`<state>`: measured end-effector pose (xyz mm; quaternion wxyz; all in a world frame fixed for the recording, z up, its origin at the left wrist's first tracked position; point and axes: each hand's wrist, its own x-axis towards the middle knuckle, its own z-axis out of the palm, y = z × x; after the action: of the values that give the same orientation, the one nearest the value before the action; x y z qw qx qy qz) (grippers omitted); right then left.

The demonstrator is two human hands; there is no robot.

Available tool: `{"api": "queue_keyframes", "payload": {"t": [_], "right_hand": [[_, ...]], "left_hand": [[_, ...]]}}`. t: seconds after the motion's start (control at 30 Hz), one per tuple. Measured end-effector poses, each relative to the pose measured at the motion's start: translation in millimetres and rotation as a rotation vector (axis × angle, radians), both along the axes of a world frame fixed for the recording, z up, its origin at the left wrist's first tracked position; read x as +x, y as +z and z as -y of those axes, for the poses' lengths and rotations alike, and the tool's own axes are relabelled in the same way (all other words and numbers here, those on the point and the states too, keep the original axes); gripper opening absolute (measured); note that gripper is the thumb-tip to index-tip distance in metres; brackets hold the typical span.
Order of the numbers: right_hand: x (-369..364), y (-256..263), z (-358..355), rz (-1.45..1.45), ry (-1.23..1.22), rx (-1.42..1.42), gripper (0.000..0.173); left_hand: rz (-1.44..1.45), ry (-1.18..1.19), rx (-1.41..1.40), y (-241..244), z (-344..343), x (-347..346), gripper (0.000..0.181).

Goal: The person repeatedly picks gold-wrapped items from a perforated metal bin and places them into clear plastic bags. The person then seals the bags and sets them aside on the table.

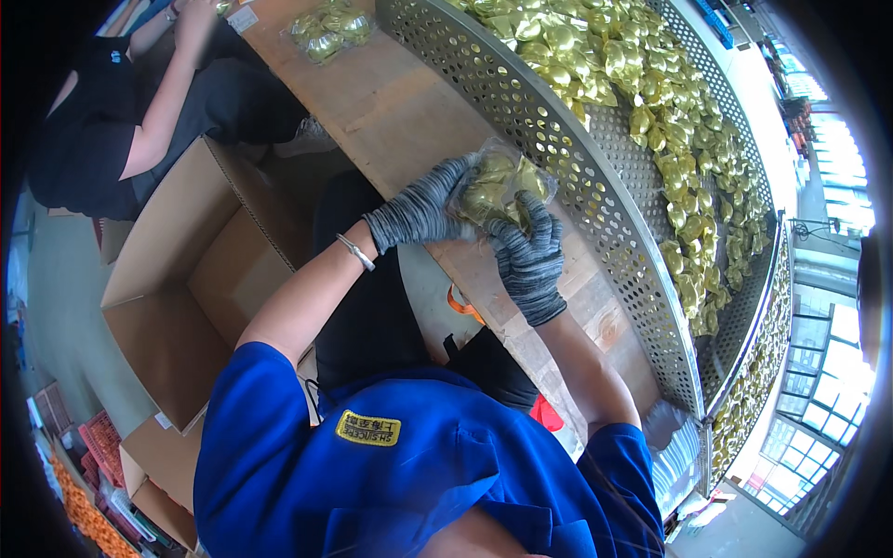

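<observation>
My left hand [427,202], in a grey striped knit glove, holds a clear plastic tray [488,183] with gold foil-wrapped pieces in it, above the wooden bench. My right hand [530,258], gloved alike, has its fingertips on a gold-wrapped piece at the tray's near right part. Beyond the hands, a perforated metal bin [558,150] holds a large heap of gold-wrapped pieces [628,63]. At the top of the bench stands another clear pack of gold pieces [331,29].
A large open cardboard box [188,279] stands at my left, with further cartons [164,460] below it. Another person [139,118] sits at the upper left by the bench [391,104]. Stacked clear plastic trays [677,453] lie at the lower right. Red crates [104,443] show at the lower left.
</observation>
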<state>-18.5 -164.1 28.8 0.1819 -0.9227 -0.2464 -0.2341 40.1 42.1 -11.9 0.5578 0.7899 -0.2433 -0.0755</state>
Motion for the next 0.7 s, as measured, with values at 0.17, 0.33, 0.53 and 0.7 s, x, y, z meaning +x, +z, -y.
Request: {"api": "queue_keyframes", "payload": {"t": [0.17, 0.33, 0.53, 0.7], "right_hand": [[-3.1, -2.1, -5.4, 0.006, -0.024, 0.023, 0.025], [-1.6, -0.6, -1.7, 0.026, -0.018, -0.03, 0.023], [3.2, 3.8, 2.5, 0.045, 0.029, -0.123, 0.019], [3.7, -0.3, 9.3, 0.007, 0.048, -0.143, 0.019]], "left_hand": [[-0.198, 0.034, -0.227, -23.5, 10.0, -5.9, 0.085], [0.082, 0.121, 0.041, -3.5, 9.2, -11.4, 0.083], [0.057, 0.082, 0.008, -15.2, 7.5, -2.6, 0.088], [-0.308, -0.143, -0.251, 24.8, -12.6, 4.2, 0.073]]}}
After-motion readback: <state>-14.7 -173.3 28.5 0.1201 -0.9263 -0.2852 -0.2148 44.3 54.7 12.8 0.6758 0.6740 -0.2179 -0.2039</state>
